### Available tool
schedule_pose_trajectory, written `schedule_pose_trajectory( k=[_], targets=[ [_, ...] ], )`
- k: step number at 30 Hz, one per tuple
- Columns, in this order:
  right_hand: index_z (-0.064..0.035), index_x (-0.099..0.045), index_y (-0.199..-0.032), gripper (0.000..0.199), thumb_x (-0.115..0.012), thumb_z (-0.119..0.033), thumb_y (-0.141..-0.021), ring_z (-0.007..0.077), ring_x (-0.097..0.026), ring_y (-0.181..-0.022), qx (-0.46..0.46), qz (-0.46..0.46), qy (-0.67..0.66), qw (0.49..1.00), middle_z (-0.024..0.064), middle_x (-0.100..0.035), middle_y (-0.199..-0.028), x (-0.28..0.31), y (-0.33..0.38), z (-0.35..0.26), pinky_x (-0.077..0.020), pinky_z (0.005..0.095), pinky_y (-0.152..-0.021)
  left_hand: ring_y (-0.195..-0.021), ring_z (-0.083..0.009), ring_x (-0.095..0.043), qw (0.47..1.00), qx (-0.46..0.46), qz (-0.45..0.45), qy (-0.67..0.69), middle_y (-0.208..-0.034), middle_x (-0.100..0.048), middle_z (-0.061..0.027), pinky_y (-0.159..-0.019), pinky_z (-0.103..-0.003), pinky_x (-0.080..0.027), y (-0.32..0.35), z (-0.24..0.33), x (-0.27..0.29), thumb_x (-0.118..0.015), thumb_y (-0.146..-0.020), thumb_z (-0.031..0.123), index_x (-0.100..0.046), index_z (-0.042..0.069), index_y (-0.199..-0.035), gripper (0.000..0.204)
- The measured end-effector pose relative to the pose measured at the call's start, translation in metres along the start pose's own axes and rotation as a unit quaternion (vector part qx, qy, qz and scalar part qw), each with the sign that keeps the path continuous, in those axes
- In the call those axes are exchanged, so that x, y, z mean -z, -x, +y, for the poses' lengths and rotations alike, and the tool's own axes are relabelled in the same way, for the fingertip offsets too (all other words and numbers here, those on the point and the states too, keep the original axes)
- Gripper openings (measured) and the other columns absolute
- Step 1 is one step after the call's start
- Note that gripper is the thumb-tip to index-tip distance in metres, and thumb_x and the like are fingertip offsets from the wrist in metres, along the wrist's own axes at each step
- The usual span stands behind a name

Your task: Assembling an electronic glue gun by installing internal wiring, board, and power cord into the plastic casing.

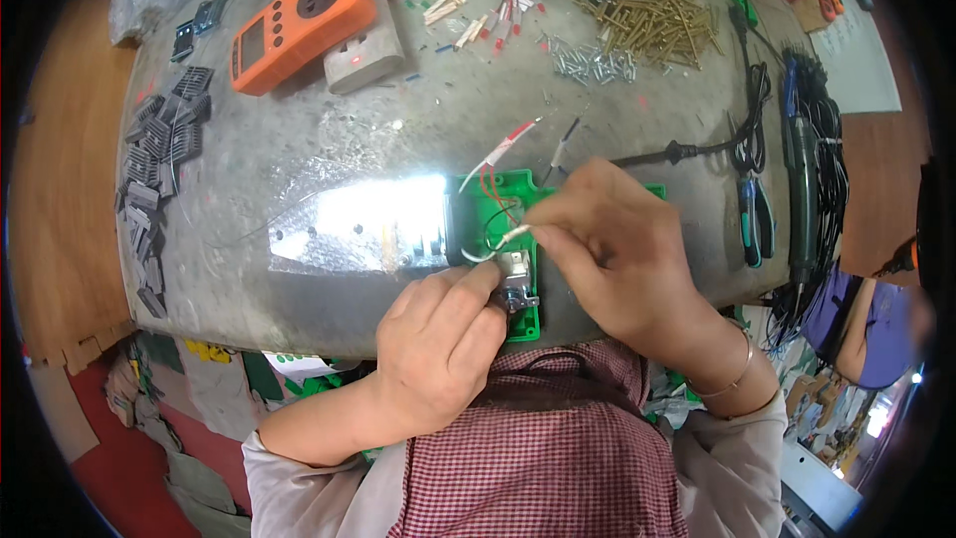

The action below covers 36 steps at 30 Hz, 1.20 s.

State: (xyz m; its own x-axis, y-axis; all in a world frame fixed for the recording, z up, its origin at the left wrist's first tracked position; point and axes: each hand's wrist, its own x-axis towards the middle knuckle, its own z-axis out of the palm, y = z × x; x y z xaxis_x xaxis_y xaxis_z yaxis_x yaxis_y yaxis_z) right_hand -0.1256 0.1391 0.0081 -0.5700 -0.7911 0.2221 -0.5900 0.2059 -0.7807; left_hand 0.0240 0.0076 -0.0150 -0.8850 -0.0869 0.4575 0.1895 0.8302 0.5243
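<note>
- Left hand pins a small grey metal part against the green housing at the near edge of the bench; fingers closed on it.
- Right hand pinches a thin wire, fingertips together on its white-sleeved end, just above the metal part.
- Risk: wire end likely slips from the pinch or misses its terminal, since the fingers hide the contact point; the housing could slide off the near edge.
- Housing looks open, bright green, with red and black wires looping inside.
- Orange meter far left, brass screws far right, well apart.
</note>
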Motion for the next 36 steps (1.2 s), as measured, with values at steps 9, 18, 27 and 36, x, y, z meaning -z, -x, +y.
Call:
schedule_pose_trajectory(
  k=[9, 18, 27, 36],
  targets=[
    [-0.005, -0.055, -0.078, 0.008, -0.061, -0.01, -0.074, 0.0234, -0.058, -0.08, 0.134, -0.089, 0.187, 0.969, 0.0078, -0.051, -0.085, 0.009, -0.003, -0.003, -0.0503, 0.0349, -0.06, -0.082, -0.0226, -0.064, 0.985, -0.083, 0.038, -0.145, -0.1, -0.069, -0.0141, -0.057, -0.028, -0.041, 0.001, 0.002, -0.002, -0.066, -0.067, 0.008, -0.059, 0.002, -0.076, 0.013],
    [-0.0026, -0.065, -0.076, 0.008, -0.061, -0.01, -0.075, 0.026, -0.058, -0.084, 0.144, -0.137, 0.108, 0.974, 0.0096, -0.057, -0.088, 0.004, -0.006, 0.01, -0.0519, 0.0356, -0.065, -0.084, -0.0239, -0.065, 0.98, -0.099, 0.026, -0.172, -0.102, -0.069, -0.0141, -0.06, -0.031, -0.041, 0.001, 0.006, 0.001, -0.066, -0.071, 0.008, -0.06, 0.002, -0.077, 0.01],
    [-0.0133, -0.071, -0.104, 0.03, -0.061, -0.009, -0.076, 0.0218, -0.059, -0.081, 0.127, -0.143, 0.133, 0.972, 0.0059, -0.057, -0.087, 0.011, -0.013, 0.001, -0.0501, 0.0345, -0.058, -0.089, -0.0232, -0.066, 0.989, -0.042, 0.029, -0.142, -0.102, -0.069, -0.0132, -0.062, -0.031, -0.043, 0.001, 0.002, 0.0, -0.066, -0.073, 0.008, -0.059, 0.004, -0.079, 0.01],
    [-0.011, -0.072, -0.095, 0.022, -0.059, -0.005, -0.078, 0.0219, -0.06, -0.075, 0.135, -0.164, 0.125, 0.969, 0.0064, -0.058, -0.084, 0.025, -0.03, 0.0, -0.0496, 0.0333, -0.06, -0.09, -0.0221, -0.066, 0.993, -0.018, 0.024, -0.113, -0.105, -0.069, -0.0131, -0.063, -0.03, -0.043, 0.001, 0.0, 0.007, -0.065, -0.073, 0.009, -0.058, 0.004, -0.081, 0.012]
  ],
)
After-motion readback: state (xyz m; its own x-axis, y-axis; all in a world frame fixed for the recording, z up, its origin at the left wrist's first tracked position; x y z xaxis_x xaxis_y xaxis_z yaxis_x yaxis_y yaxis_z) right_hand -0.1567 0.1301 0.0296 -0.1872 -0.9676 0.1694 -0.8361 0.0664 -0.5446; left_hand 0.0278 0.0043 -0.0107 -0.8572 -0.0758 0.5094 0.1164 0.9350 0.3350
